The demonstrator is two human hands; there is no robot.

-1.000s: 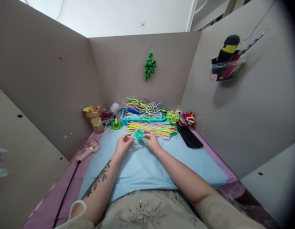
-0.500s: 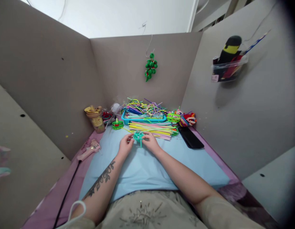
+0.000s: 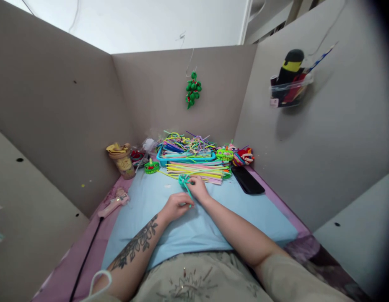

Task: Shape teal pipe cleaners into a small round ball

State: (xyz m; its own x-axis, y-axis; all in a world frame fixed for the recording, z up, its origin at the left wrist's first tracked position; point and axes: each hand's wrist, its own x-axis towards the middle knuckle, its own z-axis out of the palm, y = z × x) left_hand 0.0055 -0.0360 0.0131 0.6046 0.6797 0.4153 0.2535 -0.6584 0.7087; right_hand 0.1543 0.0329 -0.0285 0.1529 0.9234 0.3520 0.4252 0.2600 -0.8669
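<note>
In my right hand (image 3: 198,188) is a small teal piece of bent pipe cleaners (image 3: 183,180), pinched at its right side above the blue cloth. A loose teal pipe cleaner end (image 3: 188,193) slants down from it. My left hand (image 3: 178,206) is lower and nearer to me, its fingers closed at the tip of that loose end. Just beyond the piece lies a bundle of yellow, pink and pale green pipe cleaners (image 3: 197,170).
A blue tray (image 3: 185,160) heaped with pipe cleaners stands behind the bundle. A black phone (image 3: 247,180) lies at right. A green frog-like figure (image 3: 151,167), a tumbler (image 3: 122,161) and a pink glue gun (image 3: 114,205) are at left. Grey panels (image 3: 182,113) enclose the table.
My left hand has let go of the teal piece's left side and moved down toward me to its loose end. My right hand still holds the piece. The view has shifted slightly.
</note>
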